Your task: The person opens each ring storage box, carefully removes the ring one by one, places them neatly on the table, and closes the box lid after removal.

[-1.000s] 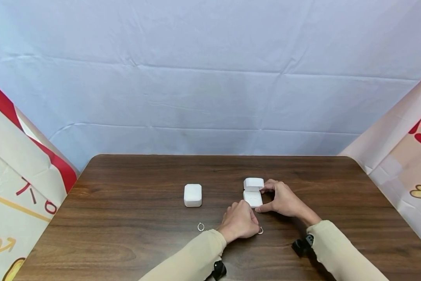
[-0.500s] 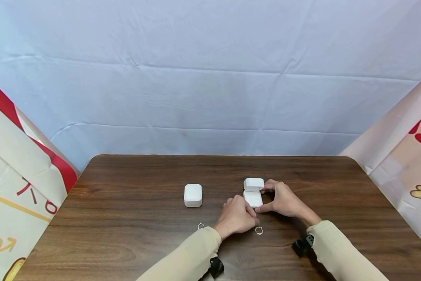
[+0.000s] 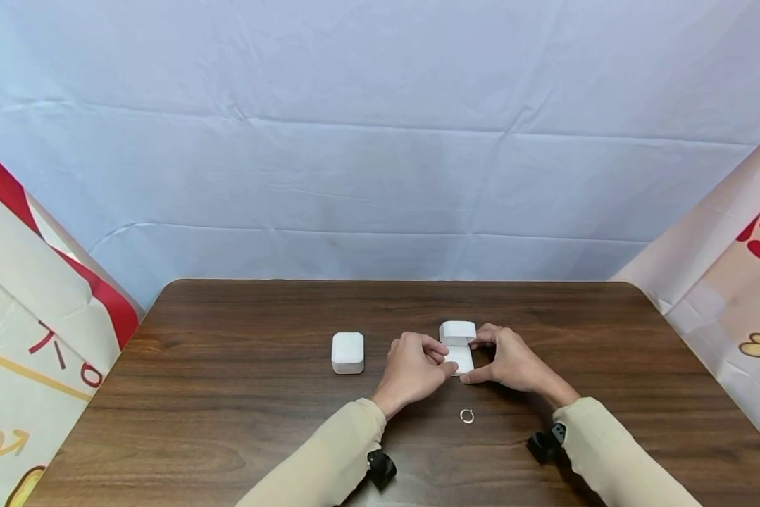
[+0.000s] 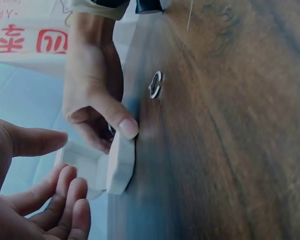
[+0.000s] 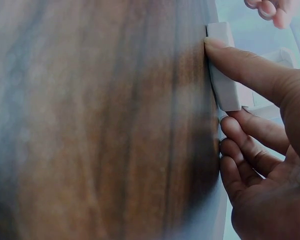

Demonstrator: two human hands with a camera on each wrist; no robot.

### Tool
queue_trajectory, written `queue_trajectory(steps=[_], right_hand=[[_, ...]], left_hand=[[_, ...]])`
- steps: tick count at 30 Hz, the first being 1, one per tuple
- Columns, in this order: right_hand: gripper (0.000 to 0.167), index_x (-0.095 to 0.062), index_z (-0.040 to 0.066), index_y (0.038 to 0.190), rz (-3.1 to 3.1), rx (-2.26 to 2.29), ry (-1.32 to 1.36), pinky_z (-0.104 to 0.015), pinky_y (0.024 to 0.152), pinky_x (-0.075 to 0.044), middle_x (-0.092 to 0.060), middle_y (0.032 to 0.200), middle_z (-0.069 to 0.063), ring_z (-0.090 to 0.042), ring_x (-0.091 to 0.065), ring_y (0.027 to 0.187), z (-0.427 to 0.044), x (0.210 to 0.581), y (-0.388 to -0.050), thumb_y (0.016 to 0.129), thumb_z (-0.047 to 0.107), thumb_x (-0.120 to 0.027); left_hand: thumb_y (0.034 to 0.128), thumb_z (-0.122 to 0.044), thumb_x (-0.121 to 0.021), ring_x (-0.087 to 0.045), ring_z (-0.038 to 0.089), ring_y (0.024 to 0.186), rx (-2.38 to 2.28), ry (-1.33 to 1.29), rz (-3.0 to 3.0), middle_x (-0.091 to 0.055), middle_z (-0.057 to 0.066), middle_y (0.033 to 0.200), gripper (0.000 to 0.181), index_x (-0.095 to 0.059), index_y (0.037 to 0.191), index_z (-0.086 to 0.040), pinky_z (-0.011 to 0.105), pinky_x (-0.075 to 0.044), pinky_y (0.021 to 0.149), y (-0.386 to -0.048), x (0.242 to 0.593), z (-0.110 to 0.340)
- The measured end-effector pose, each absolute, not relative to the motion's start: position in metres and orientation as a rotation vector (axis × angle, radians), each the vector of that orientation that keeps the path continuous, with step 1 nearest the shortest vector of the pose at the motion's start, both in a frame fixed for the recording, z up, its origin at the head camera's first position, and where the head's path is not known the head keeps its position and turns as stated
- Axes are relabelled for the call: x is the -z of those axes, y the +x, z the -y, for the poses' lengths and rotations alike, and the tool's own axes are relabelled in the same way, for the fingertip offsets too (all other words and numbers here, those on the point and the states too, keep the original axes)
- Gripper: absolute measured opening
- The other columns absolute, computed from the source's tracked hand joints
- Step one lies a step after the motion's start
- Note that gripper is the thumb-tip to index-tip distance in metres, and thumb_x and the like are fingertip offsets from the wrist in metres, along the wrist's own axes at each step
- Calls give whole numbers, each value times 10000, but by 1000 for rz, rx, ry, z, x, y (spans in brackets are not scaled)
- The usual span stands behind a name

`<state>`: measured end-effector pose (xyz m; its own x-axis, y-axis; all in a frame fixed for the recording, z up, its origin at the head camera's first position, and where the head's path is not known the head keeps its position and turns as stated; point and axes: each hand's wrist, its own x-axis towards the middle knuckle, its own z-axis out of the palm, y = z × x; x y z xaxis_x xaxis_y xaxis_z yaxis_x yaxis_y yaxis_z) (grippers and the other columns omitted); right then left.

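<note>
A white ring box (image 3: 459, 360) stands on the table with its lid (image 3: 458, 331) raised. My right hand (image 3: 511, 360) grips its base from the right, thumb at the front corner and fingers along the side. Over the box's left side hovers my left hand (image 3: 413, 373). In the left wrist view, the thumb and fingers of that left hand (image 4: 37, 200) are apart, the fingers loosely curled, nothing visible between them. One silver ring (image 3: 466, 416) lies on the table in front of the box. The slot of the box is too small to read.
A second white ring box (image 3: 348, 353), closed, stands to the left on the dark wooden table (image 3: 227, 366). Behind the table hangs a pale cloth (image 3: 380, 176). Printed cloths flank both sides.
My left hand has moved up and away from the front ring toward the open box, its fingers spreading. The left sleeve now hides the other ring. My right hand and the box have stayed put.
</note>
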<state>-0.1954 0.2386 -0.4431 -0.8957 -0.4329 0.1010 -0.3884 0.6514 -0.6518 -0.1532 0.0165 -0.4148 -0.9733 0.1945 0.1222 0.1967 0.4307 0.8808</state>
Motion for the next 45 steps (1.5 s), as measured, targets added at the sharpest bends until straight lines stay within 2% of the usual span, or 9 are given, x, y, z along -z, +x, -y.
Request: queue_trajectory(steps=[5,9,12,21,32,45], right_hand=[[470,-747,123,1041,-2789,1082,-692,-332,833,-502,-646,984,41,-158,-610,933,-239,442,-195,664,288,-975],[475,-751,122,1062,-2775,1095,-686,-334,824,-505,-645,985,32,-166,-606,930,-239,442,-195,672,279,-972],[471,-751,123,1065,-2766,1100,-682,-343,820,-507,-641,986,29,-173,-603,931,-239,442,-195,677,275,-969],[471,-740,105,1035,-2788,1082,-709,-363,818,-522,-650,974,32,-182,-620,928,-238,440,-195,658,257,-979],[484,-741,107,1048,-2786,1085,-692,-350,838,-520,-652,992,29,-171,-623,947,-239,442,-195,659,270,-978],[480,-745,118,1057,-2786,1083,-695,-361,838,-521,-649,990,36,-175,-623,947,-238,442,-195,663,269,-976]], left_hand=[[818,-141,-842,-637,72,724,1700,-346,2566,-716,-7,814,185,-770,949,-33,212,-511,682,-158,414,-13],[825,-165,-839,-666,192,815,1728,-320,2520,-718,34,863,224,-762,985,-30,240,-511,718,-162,413,-11],[835,-207,-839,-674,229,870,1723,-309,2497,-716,59,914,277,-753,1031,-31,256,-520,751,-165,413,-11],[868,-345,-808,-669,260,995,1766,-243,2520,-710,98,1061,421,-730,1152,-43,314,-546,811,-175,414,-11],[873,-429,-794,-654,241,1059,1826,-143,2612,-709,90,1129,545,-707,1206,-6,343,-541,866,-186,420,-16],[861,-532,-773,-648,211,1058,1890,-85,2674,-701,96,1126,638,-691,1215,-9,376,-537,894,-193,424,-19]])
